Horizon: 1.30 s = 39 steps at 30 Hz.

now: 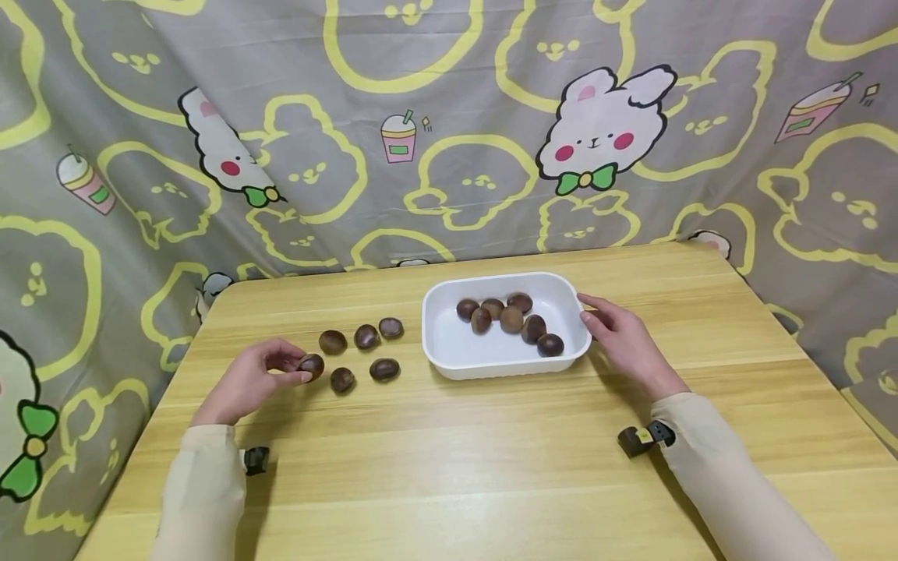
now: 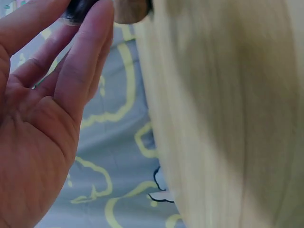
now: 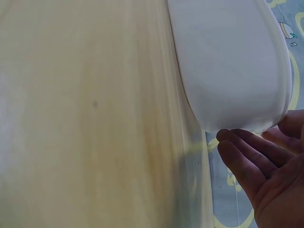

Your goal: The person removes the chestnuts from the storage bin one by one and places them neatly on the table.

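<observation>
In the head view my left hand (image 1: pixel 256 382) pinches a brown chestnut (image 1: pixel 311 366) between thumb and fingers at the table's left side. Several more chestnuts (image 1: pixel 366 336) lie just right of it in a loose group. The left wrist view shows the left palm (image 2: pixel 38 137), with a dark chestnut (image 2: pixel 80 10) partly cut off at the top. A white tray (image 1: pixel 459 354) holding several chestnuts (image 1: pixel 511 319) stands right of the middle. My right hand (image 1: pixel 627 336) touches its right end with fairly straight fingers; in the right wrist view they meet the tray's outer wall (image 3: pixel 232 85).
Everything stands on a light wooden table (image 1: pixel 449 460). A grey curtain (image 1: pixel 477 109) printed with yellow outlines and rabbits hangs behind it and along its sides. Both wrists carry small black cameras (image 1: pixel 634 441) over beige sleeves (image 1: pixel 730 483).
</observation>
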### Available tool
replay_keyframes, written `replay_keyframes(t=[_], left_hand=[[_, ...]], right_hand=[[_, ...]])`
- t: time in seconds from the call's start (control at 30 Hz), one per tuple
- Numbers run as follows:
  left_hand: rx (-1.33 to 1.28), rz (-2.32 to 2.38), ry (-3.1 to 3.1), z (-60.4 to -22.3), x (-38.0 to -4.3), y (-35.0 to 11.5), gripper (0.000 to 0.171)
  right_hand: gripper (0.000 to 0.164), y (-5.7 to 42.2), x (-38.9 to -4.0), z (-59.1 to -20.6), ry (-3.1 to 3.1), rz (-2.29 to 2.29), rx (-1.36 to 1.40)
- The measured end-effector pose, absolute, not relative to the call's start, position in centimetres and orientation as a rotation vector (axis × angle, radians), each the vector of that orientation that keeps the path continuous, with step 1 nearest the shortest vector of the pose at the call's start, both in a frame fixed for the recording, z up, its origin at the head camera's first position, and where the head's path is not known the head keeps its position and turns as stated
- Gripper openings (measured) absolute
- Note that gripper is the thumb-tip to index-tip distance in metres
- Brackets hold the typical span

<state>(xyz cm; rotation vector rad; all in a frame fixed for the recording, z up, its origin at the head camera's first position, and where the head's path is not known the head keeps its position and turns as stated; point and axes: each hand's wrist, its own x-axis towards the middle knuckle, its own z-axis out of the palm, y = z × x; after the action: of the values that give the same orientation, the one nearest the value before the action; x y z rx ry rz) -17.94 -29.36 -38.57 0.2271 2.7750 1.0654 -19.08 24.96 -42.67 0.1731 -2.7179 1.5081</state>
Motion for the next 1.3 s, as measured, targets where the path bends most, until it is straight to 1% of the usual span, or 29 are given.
replay_keyframes(t=[0.27,0.43,0.77,1.07,1.3], left_hand=[[0.256,1.028,2.751,-40.1,-18.2,-30.1,0.027],[0.25,0.979,2.747,-40.6,-18.3,-30.3,0.028],[0.276,0.978,2.683,-40.5,-18.3,-29.9,0.027],[0.303,0.983,2.637,-40.2,-18.1,-29.8,0.035],[0.267,0.933,2.66,-40.1,-18.0,-29.9,0.033]], right_hand=[[0.046,24.8,-19.2,-42.4,-2.718,1.511,0.174],[0.046,24.7,-19.3,-42.3,-2.725,1.513,0.169],[0.046,24.9,-19.0,-42.5,-2.717,1.525,0.161],[0.047,24.9,-18.9,-42.4,-2.722,1.523,0.16],[0.047,24.9,-19.0,-42.5,-2.72,1.519,0.166]])
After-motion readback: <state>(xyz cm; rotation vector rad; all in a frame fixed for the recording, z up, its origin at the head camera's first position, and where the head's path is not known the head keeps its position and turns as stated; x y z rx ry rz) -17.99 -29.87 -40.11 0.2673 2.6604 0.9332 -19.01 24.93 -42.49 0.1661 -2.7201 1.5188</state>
